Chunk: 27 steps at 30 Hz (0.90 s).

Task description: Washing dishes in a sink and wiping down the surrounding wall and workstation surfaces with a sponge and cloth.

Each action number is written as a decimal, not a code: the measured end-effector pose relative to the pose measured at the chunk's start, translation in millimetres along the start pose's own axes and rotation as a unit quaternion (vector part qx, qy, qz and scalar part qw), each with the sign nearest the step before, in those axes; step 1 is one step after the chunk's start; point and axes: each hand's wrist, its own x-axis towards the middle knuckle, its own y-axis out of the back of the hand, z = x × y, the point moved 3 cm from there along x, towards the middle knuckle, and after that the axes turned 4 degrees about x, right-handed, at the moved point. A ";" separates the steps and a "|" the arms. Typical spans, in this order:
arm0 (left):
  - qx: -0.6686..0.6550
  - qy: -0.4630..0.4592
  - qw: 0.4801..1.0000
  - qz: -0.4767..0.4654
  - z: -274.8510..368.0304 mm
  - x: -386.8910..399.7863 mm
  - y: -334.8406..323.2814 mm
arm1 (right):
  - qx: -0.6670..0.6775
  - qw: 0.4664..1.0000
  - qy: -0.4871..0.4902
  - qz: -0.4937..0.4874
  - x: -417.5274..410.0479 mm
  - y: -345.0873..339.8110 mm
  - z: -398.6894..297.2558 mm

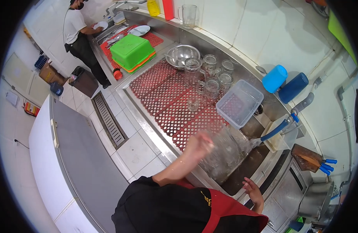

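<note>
My left hand (pixel 198 144) is blurred over the near edge of the red perforated rubber mat (pixel 167 116). It is close to a large clear, water-filled container (pixel 225 163) in the sink, and whether it holds anything cannot be made out. My right hand (pixel 252 190) is by the sink's front rim, fingers apart and nothing in it. Water runs from a blue hose (pixel 274 130) into the sink (pixel 256 157). Beyond my left hand, a small glass (pixel 193 104) and several glass mugs (pixel 211 87) stand on the mat, beside an empty clear plastic tub (pixel 239 103).
A steel bowl (pixel 183 55) and a green plastic basin (pixel 131 49) are farther along the counter. Blue cups (pixel 275 78) rest against the wall. Blue-handled knives (pixel 326 167) are in a rack at right. A co-worker (pixel 77 32) holds a plate at the far end.
</note>
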 end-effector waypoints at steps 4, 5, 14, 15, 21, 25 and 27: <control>-0.151 -0.204 0.967 -0.027 110.6 -4.2 -19.3 | -0.027 1.000 0.002 -0.007 0.9 -5.2 4.6; -0.199 -0.207 0.957 -0.035 143.0 4.8 -9.3 | -0.048 0.998 0.013 -0.024 6.7 -4.8 14.1; -0.445 -0.348 0.818 -0.110 269.3 146.6 36.6 | -0.151 0.987 0.006 -0.061 15.8 -31.4 -14.2; -0.483 -0.349 0.800 -0.061 284.7 163.7 45.3 | -0.126 0.989 -0.005 -0.081 17.3 -33.2 -9.1; -0.424 -0.329 0.843 -0.032 374.7 203.1 121.6 | -0.114 0.984 -0.021 -0.136 34.1 -51.1 -38.0; 0.440 -0.337 0.812 0.182 311.6 166.7 73.6 | -0.094 0.990 -0.031 -0.102 32.4 -54.9 -53.3; -0.110 -0.207 0.971 -0.052 324.9 161.5 74.5 | -0.103 0.984 -0.008 -0.145 46.0 -64.8 -68.2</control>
